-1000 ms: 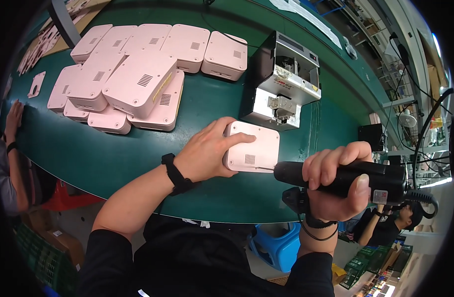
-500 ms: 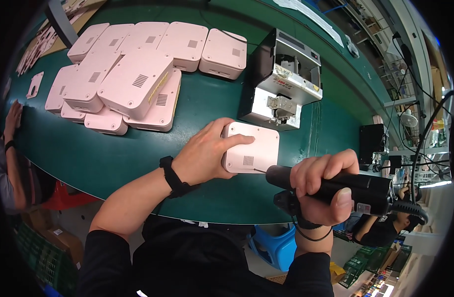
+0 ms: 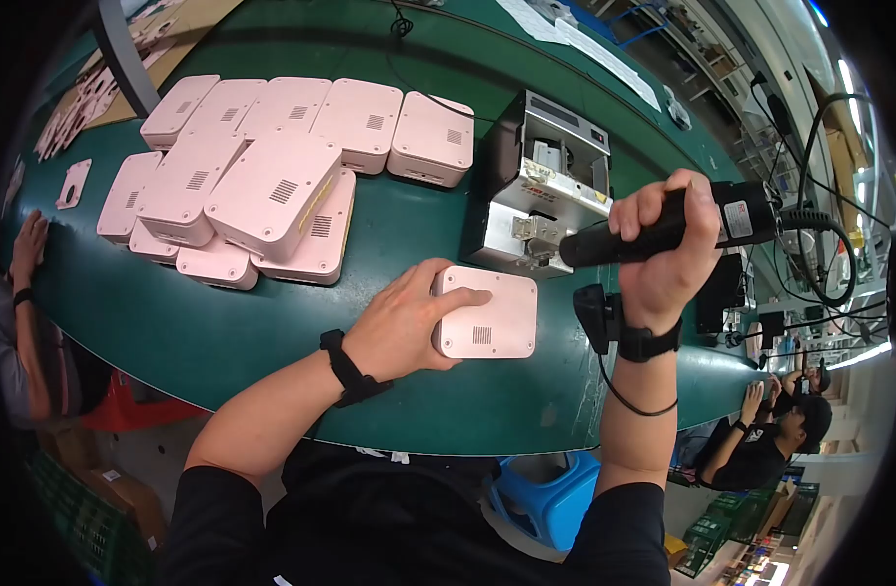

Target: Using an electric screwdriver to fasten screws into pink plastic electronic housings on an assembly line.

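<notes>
My left hand grips a pale pink plastic housing by its left side, the thumb lying across its top. The housing rests on the green table, its slotted vent facing up. In my right hand is a black corded electric screwdriver, fingers wrapped round its body. The screwdriver's front end reaches the metal pick-up part of a screw feeder; its bit is hidden there, so contact cannot be made out. The feeder stands just beyond the housing.
Several similar pink housings are stacked and lined up at the far left. A flat pink plate lies left of them. Another person's hand rests at the table's left edge. A blue stool stands below the front edge.
My right hand has lifted the electric screwdriver off the housing's lower right corner and carried it up and away to the screw feeder. My left hand keeps its hold on the housing.
</notes>
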Available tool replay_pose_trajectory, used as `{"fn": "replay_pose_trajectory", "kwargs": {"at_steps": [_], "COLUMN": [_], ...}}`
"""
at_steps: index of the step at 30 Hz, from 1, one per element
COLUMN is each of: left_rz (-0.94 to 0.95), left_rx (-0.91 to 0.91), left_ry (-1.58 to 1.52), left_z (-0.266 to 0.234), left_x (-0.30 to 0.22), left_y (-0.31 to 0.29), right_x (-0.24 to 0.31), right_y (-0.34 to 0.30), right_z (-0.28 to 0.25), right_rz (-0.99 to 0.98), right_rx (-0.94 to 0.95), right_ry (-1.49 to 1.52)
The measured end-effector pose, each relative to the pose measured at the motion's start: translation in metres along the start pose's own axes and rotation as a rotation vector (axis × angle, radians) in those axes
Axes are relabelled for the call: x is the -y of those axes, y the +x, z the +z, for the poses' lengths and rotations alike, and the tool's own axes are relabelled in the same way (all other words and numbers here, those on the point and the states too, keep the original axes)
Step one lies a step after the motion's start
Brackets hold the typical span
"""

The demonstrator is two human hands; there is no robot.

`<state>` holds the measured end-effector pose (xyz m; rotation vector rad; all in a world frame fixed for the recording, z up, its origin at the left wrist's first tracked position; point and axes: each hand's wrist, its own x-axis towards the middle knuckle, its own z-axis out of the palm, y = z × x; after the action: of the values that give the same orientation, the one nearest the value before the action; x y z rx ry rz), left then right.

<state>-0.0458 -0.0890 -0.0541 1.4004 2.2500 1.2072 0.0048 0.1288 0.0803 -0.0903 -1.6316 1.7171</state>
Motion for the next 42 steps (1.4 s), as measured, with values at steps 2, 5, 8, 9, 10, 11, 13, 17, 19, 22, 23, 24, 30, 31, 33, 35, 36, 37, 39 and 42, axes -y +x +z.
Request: {"fn": "replay_pose_trajectory", "kwargs": {"at_steps": [2, 5, 8, 9, 10, 11, 13, 17, 19, 22, 23, 24, 30, 31, 33, 35, 36, 37, 39, 42], "left_rz": [0.003, -0.007, 0.010, 0.017, 0.024, 0.035, 0.029, 0.004, -0.009, 0.027, 0.051, 0.043, 0.087, 0.099, 0.134, 0.230, 0.136, 0.041, -0.019, 0.279], "left_rx": [0.010, -0.005, -0.004, -0.010, -0.017, -0.025, -0.026, -0.033, -0.027, -0.077, -0.094, -0.100, -0.117, -0.098, -0.054, 0.004, 0.008, 0.006, 0.024, -0.053], "left_ry": [-0.010, -0.022, -0.035, -0.038, -0.040, -0.043, -0.048, -0.046, -0.027, -0.021, -0.015, -0.024, -0.093, -0.056, -0.077, -0.095, -0.095, -0.093, -0.079, 0.015], "left_z": [-0.001, -0.001, -0.002, -0.001, -0.001, 0.001, 0.003, 0.006, 0.006, 0.006, 0.005, 0.006, 0.003, 0.003, -0.002, -0.001, -0.005, -0.009, 0.007, 0.025], "left_x": [0.004, 0.007, 0.011, 0.012, 0.013, 0.013, 0.010, 0.009, 0.008, 0.010, 0.011, 0.014, 0.015, 0.004, 0.004, -0.020, -0.036, -0.049, -0.043, -0.007], "left_y": [-0.001, -0.001, -0.003, -0.001, -0.001, 0.000, 0.001, -0.003, -0.006, -0.008, -0.009, -0.012, -0.001, 0.009, 0.012, 0.033, 0.030, 0.028, 0.019, 0.015], "right_x": [0.002, 0.017, 0.040, 0.045, 0.050, 0.054, 0.057, 0.049, 0.028, 0.021, 0.021, 0.020, 0.020, 0.031, 0.016, 0.003, 0.000, 0.002, 0.019, 0.050], "right_y": [-0.009, -0.040, -0.066, -0.070, -0.075, -0.078, -0.084, -0.092, -0.098, -0.100, -0.102, -0.104, -0.095, -0.093, -0.094, -0.081, -0.081, -0.078, -0.080, -0.086], "right_z": [0.001, 0.016, 0.039, 0.044, 0.049, 0.052, 0.056, 0.064, 0.064, 0.068, 0.069, 0.071, 0.059, 0.044, 0.042, 0.058, 0.065, 0.067, 0.051, 0.033], "right_rz": [0.083, 0.066, 0.035, 0.041, 0.091, 0.138, 0.187, 0.286, 0.186, 0.125, 0.107, 0.089, 0.198, 0.248, 0.121, -0.119, -0.094, -0.073, -0.101, -0.073], "right_rx": [0.038, 0.140, 0.210, 0.214, 0.217, 0.220, 0.230, 0.209, 0.283, 0.332, 0.328, 0.323, 0.370, 0.434, 0.411, 0.401, 0.380, 0.366, 0.287, 0.246], "right_ry": [0.062, 0.176, 0.167, 0.167, 0.151, 0.133, 0.111, 0.060, 0.039, 0.018, 0.010, 0.000, 0.136, 0.032, -0.045, -0.200, -0.152, -0.102, -0.098, -0.033]}}
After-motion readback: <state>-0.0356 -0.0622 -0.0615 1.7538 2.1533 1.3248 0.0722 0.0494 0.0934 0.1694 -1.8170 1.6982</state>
